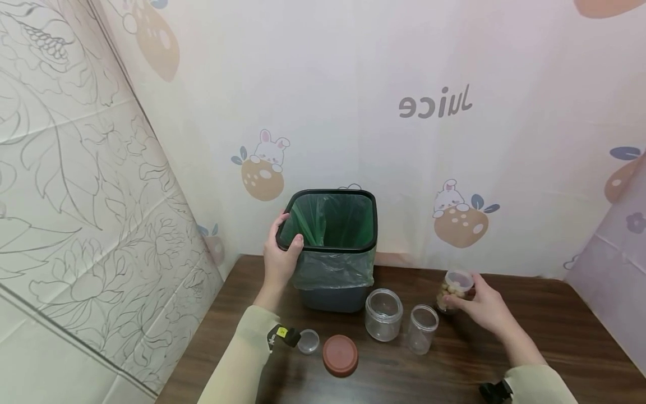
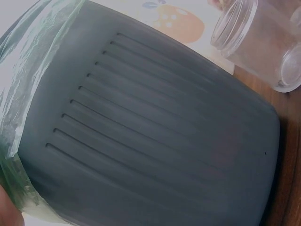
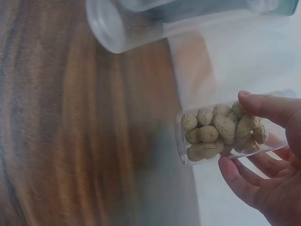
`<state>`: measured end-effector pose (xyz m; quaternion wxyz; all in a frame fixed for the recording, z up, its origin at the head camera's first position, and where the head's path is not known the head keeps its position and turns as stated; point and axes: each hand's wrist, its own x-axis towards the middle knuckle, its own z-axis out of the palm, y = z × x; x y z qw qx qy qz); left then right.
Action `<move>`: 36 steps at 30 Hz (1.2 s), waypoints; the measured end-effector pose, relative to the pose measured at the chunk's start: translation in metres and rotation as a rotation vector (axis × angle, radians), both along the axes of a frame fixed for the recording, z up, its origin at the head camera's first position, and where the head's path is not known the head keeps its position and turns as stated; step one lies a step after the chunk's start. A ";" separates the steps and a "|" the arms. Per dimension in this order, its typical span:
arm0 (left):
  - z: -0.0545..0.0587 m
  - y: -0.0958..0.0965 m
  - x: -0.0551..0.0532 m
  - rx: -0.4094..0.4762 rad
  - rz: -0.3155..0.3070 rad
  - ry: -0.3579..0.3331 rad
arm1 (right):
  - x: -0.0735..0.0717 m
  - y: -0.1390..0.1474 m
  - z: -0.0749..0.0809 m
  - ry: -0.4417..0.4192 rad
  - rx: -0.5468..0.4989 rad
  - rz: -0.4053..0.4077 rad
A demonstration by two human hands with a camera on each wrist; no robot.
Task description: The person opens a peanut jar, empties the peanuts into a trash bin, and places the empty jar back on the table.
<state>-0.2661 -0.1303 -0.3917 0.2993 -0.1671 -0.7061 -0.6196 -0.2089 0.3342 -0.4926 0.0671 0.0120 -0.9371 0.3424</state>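
My left hand [image 1: 279, 262] grips the left side of a dark grey trash bin [image 1: 333, 300], thumb over its black rim. A green translucent liner [image 1: 335, 269] folds down over the bin's outside. In the left wrist view, the bin's ribbed side [image 2: 150, 122] fills most of the picture. On the right, my right hand [image 1: 487, 307] holds a small clear jar [image 1: 458, 281] between thumb and fingers. Peanuts in the shell [image 3: 207, 134] fill much of that jar, seen close in the right wrist view.
Right of the bin stand a wide clear jar [image 1: 383, 317] and a narrower clear jar [image 1: 421, 331], both without lids. A reddish-brown lid [image 1: 340, 355] and a small clear lid [image 1: 308, 341] lie nearer on the dark wooden table [image 1: 404, 381]. A printed curtain [image 1: 504, 140] hangs behind.
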 end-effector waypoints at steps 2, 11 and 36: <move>0.000 0.000 0.000 0.002 0.001 -0.001 | 0.003 0.002 0.006 0.011 0.007 -0.003; 0.001 0.000 0.001 -0.008 0.001 -0.005 | 0.020 0.004 0.038 0.169 0.040 -0.052; -0.013 -0.006 -0.014 -0.055 0.012 -0.028 | 0.072 -0.057 0.103 0.528 -0.036 0.005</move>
